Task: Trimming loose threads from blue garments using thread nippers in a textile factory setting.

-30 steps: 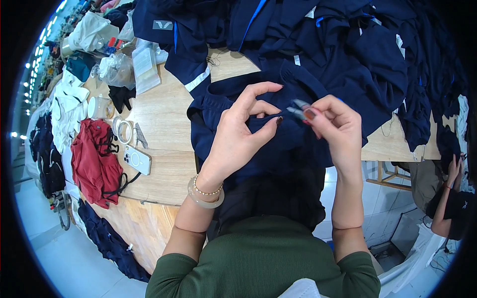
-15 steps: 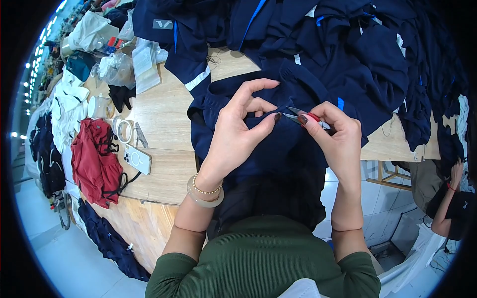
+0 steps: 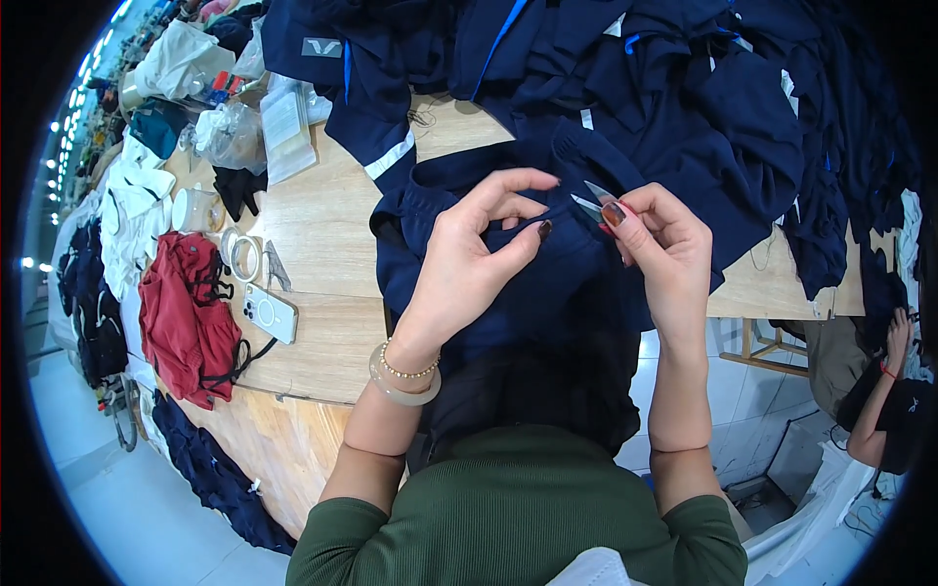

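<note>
Navy trousers or shorts [image 3: 547,283] with a gathered elastic waistband lie bunched at the table's near edge and over my lap. My left hand [image 3: 479,239] grips a bit of this navy garment between the thumb and curled fingers, with the index finger stretched out above. In my right hand [image 3: 657,230] is a small pair of thread snips [image 3: 592,201] with a red grip, held between thumb and fingers. Its pointed blades are apart and aim up and left, a short way from the left fingertips and off the cloth.
More navy garments [image 3: 625,88] with blue and white trim are heaped across the far side. To the left lie a phone [image 3: 271,313], rolls of tape [image 3: 244,257], a red garment [image 3: 186,313] and clear plastic bags [image 3: 230,135]. Another person's arm [image 3: 874,410] shows at the far right.
My right hand has drawn the snips slightly up and right, away from my left fingertips. Their blades have left the cloth. My left hand stays nearly in place.
</note>
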A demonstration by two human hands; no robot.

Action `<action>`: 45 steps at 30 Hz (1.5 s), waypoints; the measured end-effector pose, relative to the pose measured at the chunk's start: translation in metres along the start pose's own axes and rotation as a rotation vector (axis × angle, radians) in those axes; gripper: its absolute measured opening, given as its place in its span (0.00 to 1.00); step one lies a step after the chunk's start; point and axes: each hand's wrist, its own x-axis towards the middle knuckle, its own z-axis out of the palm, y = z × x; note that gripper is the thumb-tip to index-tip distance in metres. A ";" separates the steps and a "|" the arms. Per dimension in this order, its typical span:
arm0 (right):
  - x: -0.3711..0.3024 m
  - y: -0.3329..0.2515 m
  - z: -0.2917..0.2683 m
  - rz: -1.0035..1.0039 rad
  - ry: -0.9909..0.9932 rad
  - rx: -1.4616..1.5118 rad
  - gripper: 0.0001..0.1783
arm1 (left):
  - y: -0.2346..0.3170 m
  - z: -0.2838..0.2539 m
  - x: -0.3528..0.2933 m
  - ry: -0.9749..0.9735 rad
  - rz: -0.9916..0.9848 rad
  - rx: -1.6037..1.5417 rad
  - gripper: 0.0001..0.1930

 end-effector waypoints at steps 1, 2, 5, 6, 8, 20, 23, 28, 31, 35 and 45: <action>0.001 0.003 0.001 -0.011 0.005 0.040 0.07 | -0.001 0.000 0.000 0.008 0.001 -0.002 0.16; 0.002 0.005 0.002 -0.021 0.010 0.078 0.07 | -0.002 0.001 0.000 0.016 0.003 -0.006 0.12; 0.004 0.004 0.005 -0.008 -0.003 0.109 0.08 | -0.003 -0.001 0.000 0.034 -0.017 0.093 0.07; 0.004 0.004 0.005 -0.010 -0.002 0.108 0.08 | -0.005 -0.002 0.001 0.034 -0.015 0.093 0.07; 0.006 0.002 0.006 -0.008 -0.017 0.178 0.07 | -0.013 -0.004 0.004 0.092 0.167 0.409 0.06; 0.009 0.043 0.018 0.164 -0.115 0.429 0.07 | -0.033 0.001 0.012 0.418 0.271 0.553 0.01; 0.012 0.041 0.013 -0.004 -0.020 0.170 0.09 | -0.033 -0.003 0.015 0.369 0.229 0.511 0.02; 0.020 0.023 0.003 -0.250 0.042 -0.225 0.09 | -0.032 -0.005 0.017 0.329 0.159 0.341 0.04; 0.021 0.010 0.002 -0.366 0.025 -0.487 0.09 | -0.032 -0.005 0.018 0.302 0.155 0.336 0.04; 0.024 0.007 0.010 -0.540 0.000 -0.735 0.08 | -0.034 -0.006 0.019 0.267 0.184 0.394 0.04; 0.028 0.006 0.020 -0.625 -0.011 -0.860 0.10 | -0.038 -0.006 0.022 0.300 0.247 0.412 0.01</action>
